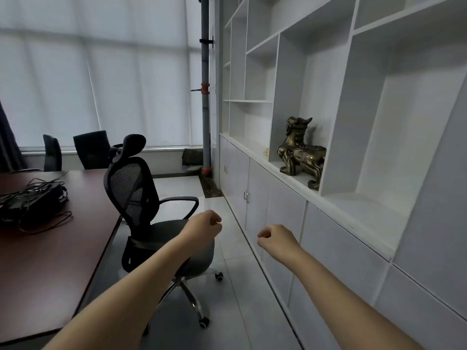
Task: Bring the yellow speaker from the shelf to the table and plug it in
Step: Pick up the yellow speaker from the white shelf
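A sliver of something yellow (265,152) shows on the white shelf (255,150), mostly hidden behind a shelf divider; I cannot tell if it is the speaker. My left hand (206,224) and my right hand (275,238) are held out in front of me over the floor, both curled into loose fists with nothing in them. The dark red table (58,236) lies to my left, carrying a black power strip with tangled black cables (32,200).
A black mesh office chair (141,205) stands between the table and the shelf unit. A brass lion statue (302,154) sits in a shelf compartment. White cabinet doors (257,198) run below the shelves. Two more chairs (75,150) stand at the table's far side by the window.
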`<action>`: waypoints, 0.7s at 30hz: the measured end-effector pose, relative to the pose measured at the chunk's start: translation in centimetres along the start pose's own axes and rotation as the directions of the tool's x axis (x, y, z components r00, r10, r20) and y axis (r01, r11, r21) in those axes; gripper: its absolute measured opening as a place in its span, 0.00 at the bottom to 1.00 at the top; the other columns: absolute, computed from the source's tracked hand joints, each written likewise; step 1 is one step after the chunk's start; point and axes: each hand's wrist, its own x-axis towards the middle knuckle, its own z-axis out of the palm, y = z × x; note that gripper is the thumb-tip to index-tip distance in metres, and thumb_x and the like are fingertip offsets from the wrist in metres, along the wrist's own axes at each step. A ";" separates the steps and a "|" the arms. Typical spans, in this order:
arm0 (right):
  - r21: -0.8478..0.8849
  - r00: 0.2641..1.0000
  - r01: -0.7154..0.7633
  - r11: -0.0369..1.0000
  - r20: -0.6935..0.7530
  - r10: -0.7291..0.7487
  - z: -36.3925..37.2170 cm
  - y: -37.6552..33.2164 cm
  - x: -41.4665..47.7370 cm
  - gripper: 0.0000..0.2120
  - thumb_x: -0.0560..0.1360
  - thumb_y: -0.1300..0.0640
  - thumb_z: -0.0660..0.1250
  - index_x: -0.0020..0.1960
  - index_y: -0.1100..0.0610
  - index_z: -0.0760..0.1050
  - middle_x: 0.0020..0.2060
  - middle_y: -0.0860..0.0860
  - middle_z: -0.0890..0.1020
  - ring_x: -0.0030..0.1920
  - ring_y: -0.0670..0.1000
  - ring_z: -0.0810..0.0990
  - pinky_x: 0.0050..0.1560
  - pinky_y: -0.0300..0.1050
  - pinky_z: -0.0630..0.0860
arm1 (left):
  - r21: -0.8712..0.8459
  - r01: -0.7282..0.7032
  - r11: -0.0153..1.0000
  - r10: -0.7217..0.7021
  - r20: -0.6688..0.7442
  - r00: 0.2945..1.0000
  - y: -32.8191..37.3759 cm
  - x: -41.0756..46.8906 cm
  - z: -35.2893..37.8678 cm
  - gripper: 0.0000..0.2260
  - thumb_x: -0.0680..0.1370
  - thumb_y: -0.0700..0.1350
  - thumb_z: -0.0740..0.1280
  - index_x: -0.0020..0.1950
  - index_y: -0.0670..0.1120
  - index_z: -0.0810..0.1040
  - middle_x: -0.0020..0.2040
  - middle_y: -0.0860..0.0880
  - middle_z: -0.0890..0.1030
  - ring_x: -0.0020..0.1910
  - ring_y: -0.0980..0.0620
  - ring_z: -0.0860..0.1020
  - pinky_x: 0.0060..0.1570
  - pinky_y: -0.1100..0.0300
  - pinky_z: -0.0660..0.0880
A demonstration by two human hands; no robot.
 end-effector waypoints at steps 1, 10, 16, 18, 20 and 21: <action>-0.002 1.000 0.006 1.000 0.015 -0.006 -0.3 0.1 1.0 0.15 0.77 0.61 0.61 0.61 0.62 0.76 0.59 0.57 0.80 0.59 0.54 0.77 0.55 0.42 0.72 | -0.009 0.008 1.000 -0.008 0.016 1.000 0.4 0.8 0.3 0.15 0.79 0.43 0.62 0.65 0.42 0.74 0.62 0.44 0.78 0.51 0.54 0.73 0.49 0.64 0.68; 0.008 0.998 0.069 0.998 0.003 -0.069 -4.7 1.2 11.5 0.13 0.77 0.62 0.60 0.59 0.62 0.77 0.57 0.57 0.81 0.57 0.54 0.78 0.57 0.45 0.74 | -0.071 0.051 0.996 -0.056 -0.062 0.997 2.9 10.9 2.3 0.12 0.79 0.42 0.62 0.61 0.43 0.77 0.60 0.45 0.80 0.54 0.49 0.78 0.49 0.60 0.72; 0.026 0.998 0.063 0.998 -0.018 -0.062 -5.2 2.5 17.1 0.12 0.76 0.63 0.59 0.55 0.65 0.78 0.53 0.61 0.82 0.54 0.58 0.80 0.55 0.49 0.76 | -0.168 0.076 0.983 -0.084 -0.040 0.996 3.0 15.4 3.2 0.11 0.79 0.40 0.61 0.58 0.40 0.79 0.56 0.43 0.82 0.50 0.51 0.77 0.40 0.64 0.73; 0.041 0.998 0.055 0.998 -0.018 -0.054 -4.9 2.6 19.1 0.12 0.76 0.63 0.60 0.55 0.64 0.78 0.51 0.59 0.82 0.52 0.56 0.80 0.53 0.47 0.76 | -0.172 0.082 0.982 -0.092 -0.052 0.994 2.6 17.2 3.1 0.11 0.79 0.39 0.61 0.58 0.40 0.79 0.52 0.45 0.81 0.46 0.53 0.76 0.43 0.62 0.73; 0.071 0.999 0.033 0.997 -0.003 -0.033 -4.5 2.5 21.2 0.12 0.76 0.63 0.60 0.55 0.64 0.78 0.48 0.59 0.81 0.48 0.55 0.79 0.51 0.48 0.76 | -0.177 0.099 0.979 -0.109 -0.050 0.993 1.9 19.0 3.3 0.10 0.79 0.40 0.62 0.57 0.40 0.79 0.48 0.47 0.80 0.40 0.56 0.75 0.38 0.63 0.72; 0.083 1.000 0.020 0.996 0.007 -0.021 -4.3 2.3 22.6 0.12 0.76 0.63 0.60 0.55 0.66 0.78 0.48 0.61 0.81 0.46 0.54 0.78 0.49 0.48 0.76 | -0.171 0.106 0.980 -0.115 -0.044 0.992 1.3 20.4 3.5 0.10 0.79 0.40 0.62 0.57 0.40 0.79 0.48 0.47 0.79 0.38 0.56 0.74 0.37 0.63 0.72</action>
